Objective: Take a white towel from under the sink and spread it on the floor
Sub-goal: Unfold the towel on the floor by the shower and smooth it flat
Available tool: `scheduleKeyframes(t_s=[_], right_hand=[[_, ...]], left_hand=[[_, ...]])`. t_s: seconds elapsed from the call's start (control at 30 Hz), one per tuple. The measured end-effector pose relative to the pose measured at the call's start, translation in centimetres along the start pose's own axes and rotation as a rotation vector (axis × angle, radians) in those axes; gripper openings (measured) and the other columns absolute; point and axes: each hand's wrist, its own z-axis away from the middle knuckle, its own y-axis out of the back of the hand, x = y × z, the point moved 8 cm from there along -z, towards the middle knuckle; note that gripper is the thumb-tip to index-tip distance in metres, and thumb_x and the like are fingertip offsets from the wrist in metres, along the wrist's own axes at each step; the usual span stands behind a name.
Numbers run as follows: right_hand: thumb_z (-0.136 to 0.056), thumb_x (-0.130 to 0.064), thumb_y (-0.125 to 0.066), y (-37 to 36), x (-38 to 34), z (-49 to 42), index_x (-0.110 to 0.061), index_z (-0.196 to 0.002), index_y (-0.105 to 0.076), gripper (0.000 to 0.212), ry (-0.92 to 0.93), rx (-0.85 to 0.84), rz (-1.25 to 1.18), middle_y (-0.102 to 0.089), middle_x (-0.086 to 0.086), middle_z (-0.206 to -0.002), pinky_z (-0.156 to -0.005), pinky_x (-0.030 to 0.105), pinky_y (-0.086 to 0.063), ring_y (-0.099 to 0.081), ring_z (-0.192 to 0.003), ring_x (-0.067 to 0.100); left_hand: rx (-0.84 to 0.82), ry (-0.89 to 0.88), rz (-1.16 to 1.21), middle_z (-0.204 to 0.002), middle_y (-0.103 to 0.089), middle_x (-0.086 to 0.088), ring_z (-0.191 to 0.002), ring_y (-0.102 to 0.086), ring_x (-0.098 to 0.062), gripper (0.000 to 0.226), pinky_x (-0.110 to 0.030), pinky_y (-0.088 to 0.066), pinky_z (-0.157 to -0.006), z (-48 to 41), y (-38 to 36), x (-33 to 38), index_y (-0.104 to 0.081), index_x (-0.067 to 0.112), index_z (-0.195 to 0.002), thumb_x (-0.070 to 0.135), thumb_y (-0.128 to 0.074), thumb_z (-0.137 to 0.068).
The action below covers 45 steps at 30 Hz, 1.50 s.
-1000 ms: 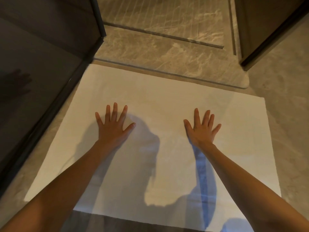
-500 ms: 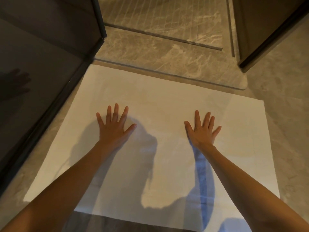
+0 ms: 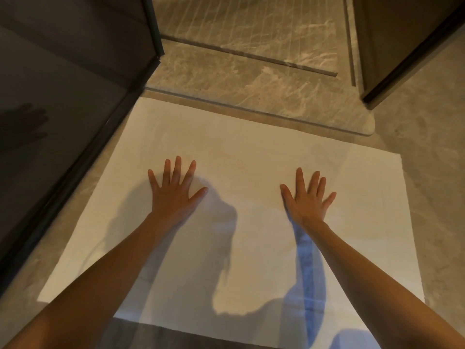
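- White towel (image 3: 251,152) lies flat on the floor (image 3: 427,117), beside a dark glass panel (image 3: 63,117).
- Left hand (image 3: 173,192) and right hand (image 3: 307,200) rest palm-down on it, fingers splayed, gripping nothing.

Bare forearms, no sleeves; left hand (image 3: 173,195), right hand (image 3: 308,201) ringless

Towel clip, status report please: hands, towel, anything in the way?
Left hand, right hand flat, fingers spread. White towel spread on floor. Nothing on it.
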Motion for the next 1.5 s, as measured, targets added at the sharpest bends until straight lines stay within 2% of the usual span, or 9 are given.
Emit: scheduleKeyframes(t_s=[0.2,0.37,0.57,0.7,0.87,1.0,1.17,1.33,1.5], right_hand=[[-0.089,-0.066,-0.017,0.7,-0.6,0.2,-0.034,-0.149,0.003,0.070,0.013,0.034,-0.017,0.011,0.013,-0.158,-0.112,0.061,0.007,0.013,-0.144,0.030],[-0.091,-0.064,-0.015,0.4,-3.8,0.6,-0.032,-0.149,0.004,0.069,0.193,0.040,0.082,0.012,0.011,-0.158,-0.112,0.057,0.008,0.013,-0.144,0.029],[-0.089,-0.066,-0.011,-0.6,-3.5,0.6,-0.036,-0.147,0.012,0.069,0.152,-0.017,0.080,0.017,0.007,-0.158,-0.114,0.056,0.009,0.016,-0.144,0.026],[-0.089,-0.066,-0.009,-0.6,-3.4,0.6,-0.035,-0.147,0.014,0.069,0.156,-0.021,0.086,0.018,0.007,-0.157,-0.114,0.055,0.009,0.016,-0.144,0.026],[-0.089,-0.067,-0.009,-0.2,-4.4,0.7,-0.030,-0.149,0.006,0.072,0.168,-0.026,0.047,0.012,0.010,-0.158,-0.115,0.055,0.007,0.014,-0.145,0.027],[-0.082,-0.066,-0.002,2.3,-9.3,1.0,-0.025,-0.150,-0.006,0.080,0.345,0.085,-0.055,0.001,0.010,-0.159,-0.115,0.049,0.004,0.005,-0.146,0.026],[-0.088,-0.059,-0.012,6.2,-17.6,-0.5,-0.019,-0.150,-0.015,0.073,0.468,0.144,-0.059,-0.005,0.012,-0.158,-0.116,0.049,0.001,0.000,-0.146,0.028],[-0.090,-0.052,-0.015,10.6,-25.0,-1.2,-0.017,-0.150,-0.011,0.069,0.598,0.169,0.017,-0.001,0.014,-0.158,-0.115,0.046,0.001,0.001,-0.146,0.031],[-0.100,-0.037,-0.027,13.5,-28.4,-0.8,-0.015,-0.150,-0.006,0.058,0.613,0.133,-0.018,0.003,0.013,-0.158,-0.116,0.042,0.000,0.004,-0.146,0.030]], left_hand=[[0.033,-0.004,0.050,-0.158,-0.011,-0.007,-0.144,-0.006,-0.029,0.075,-0.058,-0.001,-0.112,0.2,0.6,-0.5,-0.005,0.032,-0.149,0.070,-0.018,-0.085],[0.045,-0.031,0.040,-0.158,-0.012,-0.009,-0.145,-0.008,-0.027,0.077,-0.050,-0.002,-0.116,0.5,0.7,-2.6,-0.006,0.023,-0.150,0.068,-0.015,-0.088],[0.036,-0.036,0.009,-0.158,-0.011,-0.007,-0.145,-0.008,-0.024,0.079,-0.045,-0.003,-0.117,0.7,0.5,-3.4,-0.004,0.018,-0.150,0.066,-0.014,-0.089],[0.010,-0.032,0.009,-0.158,-0.002,-0.006,-0.145,0.000,-0.019,0.084,-0.041,0.003,-0.117,0.8,0.3,-3.6,0.002,0.014,-0.149,0.069,-0.003,-0.086],[-0.001,-0.046,0.048,-0.158,0.008,-0.005,-0.144,0.012,-0.014,0.082,-0.038,0.009,-0.117,2.2,1.0,-4.9,0.007,0.012,-0.148,0.066,-0.008,-0.089],[0.063,-0.037,0.046,-0.158,-0.007,-0.010,-0.145,0.001,-0.018,0.081,-0.039,0.003,-0.117,2.7,2.8,-6.7,-0.006,0.007,-0.149,0.063,-0.009,-0.091],[0.070,-0.037,0.012,-0.150,-0.029,-0.020,-0.140,-0.024,-0.032,0.082,-0.044,-0.011,-0.113,-0.5,5.6,-8.6,-0.027,-0.001,-0.143,0.061,-0.009,-0.092],[0.087,-0.005,0.029,-0.151,-0.026,-0.021,-0.141,-0.022,-0.033,0.076,-0.048,-0.016,-0.114,-4.8,9.1,-9.8,-0.023,-0.001,-0.144,0.055,-0.025,-0.092],[0.090,-0.002,0.088,-0.156,-0.015,-0.016,-0.144,-0.011,-0.027,0.070,-0.043,-0.007,-0.117,-6.1,11.4,-9.3,-0.013,0.002,-0.147,0.048,-0.029,-0.096]])
